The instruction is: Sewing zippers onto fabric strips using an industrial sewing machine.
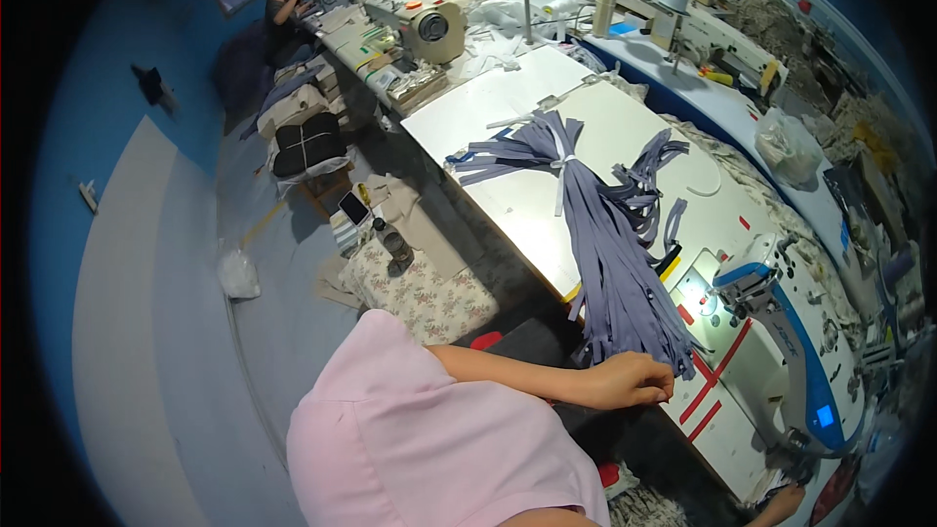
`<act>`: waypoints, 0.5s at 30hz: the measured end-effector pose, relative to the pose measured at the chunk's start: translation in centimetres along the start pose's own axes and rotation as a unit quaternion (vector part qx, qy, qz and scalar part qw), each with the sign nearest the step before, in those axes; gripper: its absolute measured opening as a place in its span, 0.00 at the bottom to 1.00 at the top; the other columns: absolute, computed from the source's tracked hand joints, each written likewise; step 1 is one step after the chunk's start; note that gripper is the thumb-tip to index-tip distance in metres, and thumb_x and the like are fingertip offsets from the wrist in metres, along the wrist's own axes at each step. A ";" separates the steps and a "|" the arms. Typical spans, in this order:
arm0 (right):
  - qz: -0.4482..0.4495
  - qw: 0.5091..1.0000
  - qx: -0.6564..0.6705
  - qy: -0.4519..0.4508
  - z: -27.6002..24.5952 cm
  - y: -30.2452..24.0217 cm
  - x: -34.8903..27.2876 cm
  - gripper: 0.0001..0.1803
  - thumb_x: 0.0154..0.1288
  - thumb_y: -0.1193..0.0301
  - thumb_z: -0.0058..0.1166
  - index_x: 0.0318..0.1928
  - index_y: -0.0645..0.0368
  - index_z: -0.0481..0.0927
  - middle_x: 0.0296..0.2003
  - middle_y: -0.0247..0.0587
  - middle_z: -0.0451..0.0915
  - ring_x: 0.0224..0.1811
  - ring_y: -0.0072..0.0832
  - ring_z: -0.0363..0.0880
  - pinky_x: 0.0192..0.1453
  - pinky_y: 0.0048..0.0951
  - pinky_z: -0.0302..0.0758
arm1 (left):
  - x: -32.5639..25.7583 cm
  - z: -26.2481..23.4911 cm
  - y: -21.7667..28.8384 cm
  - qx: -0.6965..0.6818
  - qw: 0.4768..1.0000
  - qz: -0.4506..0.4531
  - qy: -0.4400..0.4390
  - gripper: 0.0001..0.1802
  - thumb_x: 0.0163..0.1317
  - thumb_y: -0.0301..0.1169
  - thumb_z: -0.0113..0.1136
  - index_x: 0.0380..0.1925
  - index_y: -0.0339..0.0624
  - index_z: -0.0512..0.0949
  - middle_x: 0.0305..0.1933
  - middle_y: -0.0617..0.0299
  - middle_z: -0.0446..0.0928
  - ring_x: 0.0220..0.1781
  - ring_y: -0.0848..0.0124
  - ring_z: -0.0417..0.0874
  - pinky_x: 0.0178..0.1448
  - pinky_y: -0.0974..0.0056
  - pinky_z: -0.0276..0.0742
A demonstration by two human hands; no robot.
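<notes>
My left hand (630,381) is over the front edge of the white sewing table (508,205), fingers curled in; whatever they may hold is hidden. Touching or just beside it are the lower ends of a large bundle of long grey-purple strips (610,254), tied near the top with a white band (563,161). To the right stands a white and blue sewing machine (795,332) with its lamp lit at the needle. My right hand (784,505) shows only in part at the bottom edge, below the machine, and its fingers cannot be made out.
Red tape strips (717,376) mark the table by the machine. Left of the table, a floral cloth (420,293) carries a dark bottle (393,244) and a phone (353,207). Another sewing machine (429,29) stands farther back. A person (283,20) sits at the far left.
</notes>
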State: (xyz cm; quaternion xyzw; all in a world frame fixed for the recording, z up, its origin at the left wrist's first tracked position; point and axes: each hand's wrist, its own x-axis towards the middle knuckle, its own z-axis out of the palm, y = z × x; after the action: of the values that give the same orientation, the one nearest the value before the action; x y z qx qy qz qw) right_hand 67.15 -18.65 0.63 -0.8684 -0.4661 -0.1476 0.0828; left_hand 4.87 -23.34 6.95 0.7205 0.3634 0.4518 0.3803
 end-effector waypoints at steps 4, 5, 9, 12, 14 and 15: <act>0.156 0.931 0.315 0.097 3.2 11.9 1.7 0.25 0.73 0.55 0.54 0.41 0.70 0.79 0.32 0.53 0.85 0.33 0.46 0.84 0.39 0.47 0.80 | 0.3 -1.0 1.0 -0.167 0.977 -0.112 -0.072 0.05 0.70 0.29 0.59 0.40 0.39 0.78 0.31 0.63 0.81 0.35 0.75 0.83 0.41 0.66 0.78; 0.024 0.964 -0.004 0.265 4.0 12.0 0.3 0.23 0.72 0.56 0.55 0.39 0.68 0.82 0.29 0.50 0.85 0.29 0.43 0.84 0.36 0.43 0.81 | 0.3 -0.2 -0.1 -0.145 0.982 -0.105 -0.066 0.05 0.71 0.29 0.59 0.40 0.39 0.79 0.31 0.63 0.81 0.34 0.77 0.82 0.41 0.68 0.78; -0.058 0.972 0.100 0.204 1.2 8.8 -3.3 0.10 0.65 0.68 0.61 0.39 0.62 0.87 0.37 0.52 0.86 0.38 0.41 0.85 0.45 0.39 0.80 | 1.7 -0.9 -0.1 -0.160 0.972 -0.174 0.001 0.07 0.70 0.28 0.60 0.43 0.36 0.81 0.34 0.64 0.82 0.37 0.82 0.78 0.42 0.70 0.77; -0.204 0.908 0.318 0.182 -6.9 -10.1 -11.9 0.12 0.73 0.74 0.50 0.53 0.60 0.81 0.40 0.35 0.82 0.39 0.27 0.79 0.47 0.33 0.76 | 2.5 -1.8 0.5 -0.233 0.942 -0.239 0.014 0.08 0.72 0.27 0.59 0.43 0.35 0.84 0.40 0.66 0.84 0.40 0.81 0.80 0.46 0.73 0.76; -0.027 0.807 0.575 -0.129 -15.0 -20.2 -18.5 0.14 0.79 0.71 0.47 0.59 0.59 0.78 0.32 0.23 0.75 0.26 0.10 0.64 0.29 0.16 0.61 | 2.7 -2.0 0.0 -0.186 0.957 -0.221 -0.007 0.09 0.73 0.27 0.58 0.46 0.36 0.83 0.44 0.65 0.85 0.43 0.81 0.79 0.48 0.73 0.76; -0.057 0.810 0.553 -0.184 -17.1 -22.5 -20.6 0.14 0.78 0.71 0.50 0.58 0.58 0.79 0.27 0.20 0.72 0.22 0.10 0.59 0.25 0.17 0.57 | 2.9 -1.5 0.1 -0.208 0.952 -0.222 -0.020 0.09 0.73 0.27 0.58 0.47 0.36 0.83 0.45 0.65 0.85 0.44 0.81 0.80 0.50 0.73 0.76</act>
State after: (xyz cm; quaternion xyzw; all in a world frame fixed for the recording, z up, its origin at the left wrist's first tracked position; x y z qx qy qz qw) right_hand 34.55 -27.20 10.05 -0.6583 -0.5245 0.2933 0.4533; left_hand 4.48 -20.53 8.55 0.5356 0.4040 0.4070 0.6199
